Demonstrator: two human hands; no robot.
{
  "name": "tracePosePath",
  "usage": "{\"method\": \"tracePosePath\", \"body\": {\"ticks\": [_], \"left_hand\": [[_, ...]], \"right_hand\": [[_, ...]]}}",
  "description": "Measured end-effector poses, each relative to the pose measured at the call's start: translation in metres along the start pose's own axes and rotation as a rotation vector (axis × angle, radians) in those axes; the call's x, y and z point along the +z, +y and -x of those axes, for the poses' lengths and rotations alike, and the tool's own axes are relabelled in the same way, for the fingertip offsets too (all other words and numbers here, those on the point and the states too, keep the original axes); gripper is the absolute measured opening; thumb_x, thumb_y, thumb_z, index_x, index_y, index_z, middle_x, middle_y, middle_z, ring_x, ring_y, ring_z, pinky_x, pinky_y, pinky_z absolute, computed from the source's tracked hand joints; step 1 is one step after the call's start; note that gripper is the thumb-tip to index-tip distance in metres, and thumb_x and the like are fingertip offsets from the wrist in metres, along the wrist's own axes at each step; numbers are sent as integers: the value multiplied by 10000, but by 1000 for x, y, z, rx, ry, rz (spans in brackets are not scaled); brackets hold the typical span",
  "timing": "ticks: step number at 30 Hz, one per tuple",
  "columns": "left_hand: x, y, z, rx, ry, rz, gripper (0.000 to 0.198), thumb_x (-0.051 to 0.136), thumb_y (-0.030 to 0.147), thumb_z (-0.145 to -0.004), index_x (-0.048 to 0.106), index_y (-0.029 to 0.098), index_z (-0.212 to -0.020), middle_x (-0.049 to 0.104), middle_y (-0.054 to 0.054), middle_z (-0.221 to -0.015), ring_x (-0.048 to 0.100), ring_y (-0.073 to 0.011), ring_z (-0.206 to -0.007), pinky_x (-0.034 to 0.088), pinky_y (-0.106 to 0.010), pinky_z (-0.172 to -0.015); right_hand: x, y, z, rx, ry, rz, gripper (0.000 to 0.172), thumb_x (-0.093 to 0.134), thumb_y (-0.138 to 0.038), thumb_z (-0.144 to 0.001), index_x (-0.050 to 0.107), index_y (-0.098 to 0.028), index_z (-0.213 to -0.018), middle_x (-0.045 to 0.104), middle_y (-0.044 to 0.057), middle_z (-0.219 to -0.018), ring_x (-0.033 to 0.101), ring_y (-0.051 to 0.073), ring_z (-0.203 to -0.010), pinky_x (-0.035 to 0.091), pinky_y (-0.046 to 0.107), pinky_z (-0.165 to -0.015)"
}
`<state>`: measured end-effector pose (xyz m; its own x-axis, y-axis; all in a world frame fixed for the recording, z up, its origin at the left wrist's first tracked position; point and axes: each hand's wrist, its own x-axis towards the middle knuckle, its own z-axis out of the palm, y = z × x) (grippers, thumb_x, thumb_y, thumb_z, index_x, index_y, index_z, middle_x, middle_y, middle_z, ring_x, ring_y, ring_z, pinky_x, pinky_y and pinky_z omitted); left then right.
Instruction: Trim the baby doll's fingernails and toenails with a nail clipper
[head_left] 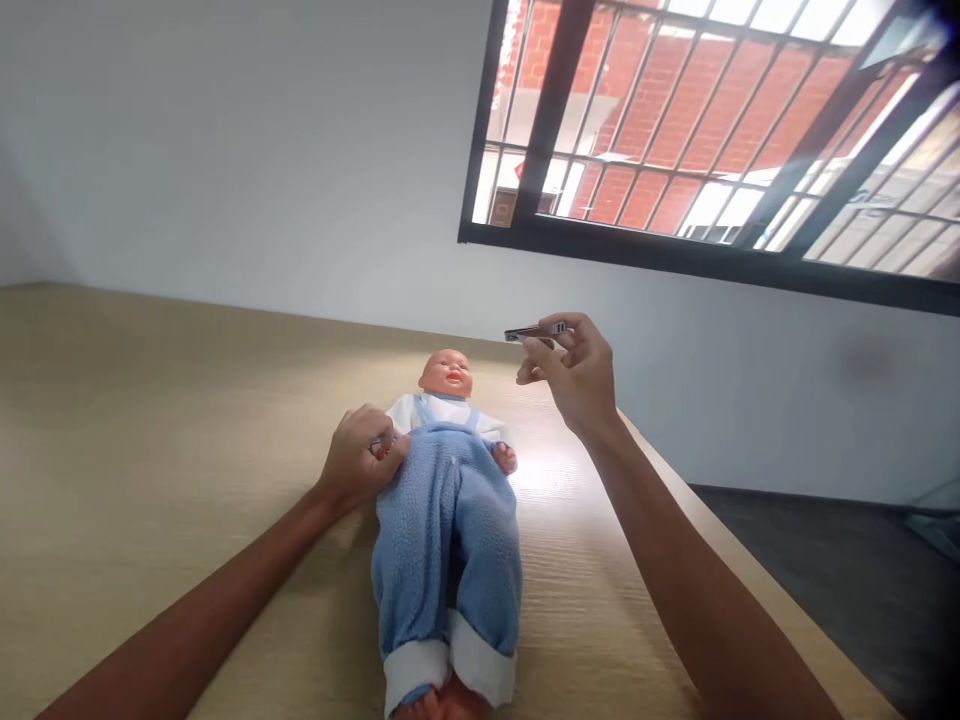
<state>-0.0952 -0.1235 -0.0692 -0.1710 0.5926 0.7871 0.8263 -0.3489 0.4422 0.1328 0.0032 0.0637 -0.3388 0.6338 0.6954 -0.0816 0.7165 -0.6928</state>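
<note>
A baby doll [450, 500] in blue overalls with white cuffs and a white shirt lies on its back on the wooden table, head toward the wall. My left hand [361, 455] is closed around the doll's hand at the left side of its body. Raised above the table to the right of the doll's head, my right hand [576, 370] pinches a metal nail clipper [536, 332] between thumb and fingers. The clipper's jaw end points left, apart from the doll. The doll's other hand [505, 458] rests by its side.
The light wooden table [187, 400] reaches the pale wall [262, 150] at the back. Its right edge slopes down beside my right forearm, with dark floor [810, 570] beyond. A barred window [705, 120] is at the upper right.
</note>
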Motion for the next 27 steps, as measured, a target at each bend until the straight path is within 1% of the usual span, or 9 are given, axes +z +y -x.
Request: {"method": "tracePosePath", "body": {"ticks": [4, 8, 10, 11, 14, 16, 19, 22, 27], "left_hand": [[3, 8, -17, 86, -111, -72, 333, 594, 257, -848, 408, 207, -577, 467, 22, -567, 425, -172, -585, 356, -330, -656], [22, 32, -51, 192, -374, -27, 174, 657, 254, -818, 571, 216, -672, 602, -27, -697, 546, -222, -715, 419, -348, -696], [38, 40, -71, 253, -578, 79, 40, 691, 252, -803, 672, 236, -835, 693, -31, -849, 627, -231, -832, 473, -339, -754], [46, 41, -79, 281, -681, 144, 130, 713, 247, -785, 700, 257, -914, 720, -20, -918, 654, -225, -879, 494, -326, -781], [69, 36, -99, 320, -926, 310, 142, 732, 239, -788, 742, 293, -918, 757, 3, -927, 699, -209, -858, 527, -296, -750], [78, 31, -106, 326, -1031, 392, 98, 714, 261, -838, 759, 302, -915, 773, 4, -904, 715, -197, -803, 539, -284, -711], [83, 28, -110, 321, -1099, 444, 98, 679, 319, -906, 770, 291, -929, 786, -8, -888, 720, -184, -745, 544, -286, -694], [81, 31, -108, 325, -1101, 445, 135, 640, 322, -949, 762, 265, -942, 786, -18, -906, 719, -182, -800, 539, -298, -756], [79, 37, -98, 304, -1054, 406, 97, 619, 239, -950, 714, 252, -939, 761, -13, -994, 664, -225, -1004, 477, -398, -936]], "right_hand": [[-13, -11, -3, 67, 12, -73, 366, 760, -444, -796, 530, -218, -969, 641, -15, -869, 632, 92, -500, 606, 283, -490], [-12, -13, 10, 128, -40, -119, 386, 802, -417, -758, 540, -224, -966, 641, -35, -842, 640, 85, -517, 606, 255, -508], [-8, -4, 26, 184, -32, -128, 394, 792, -422, -770, 517, -234, -981, 645, -27, -889, 662, 93, -565, 614, 242, -513], [-5, 1, 38, 216, -15, -129, 392, 779, -423, -786, 501, -239, -993, 646, -18, -920, 679, 104, -604, 624, 246, -525], [0, 18, 78, 259, 85, -114, 334, 704, -389, -871, 447, -259, -1040, 630, 2, -998, 713, 127, -729, 671, 289, -643], [1, 26, 103, 244, 166, -31, 272, 634, -360, -934, 434, -278, -1100, 604, 24, -1081, 723, 140, -803, 681, 315, -695], [-1, 36, 128, 167, 201, 89, 311, 614, -280, -952, 431, -299, -1203, 611, 55, -1146, 729, 194, -952, 686, 371, -755], [-6, 41, 136, 67, 67, 241, 411, 597, -202, -946, 443, -294, -1316, 644, 81, -1201, 710, 217, -1067, 659, 427, -895], [-13, 38, 136, -35, -170, 436, 497, 579, -153, -936, 410, -262, -1390, 713, 100, -1146, 728, 210, -1035, 652, 354, -881]]}}
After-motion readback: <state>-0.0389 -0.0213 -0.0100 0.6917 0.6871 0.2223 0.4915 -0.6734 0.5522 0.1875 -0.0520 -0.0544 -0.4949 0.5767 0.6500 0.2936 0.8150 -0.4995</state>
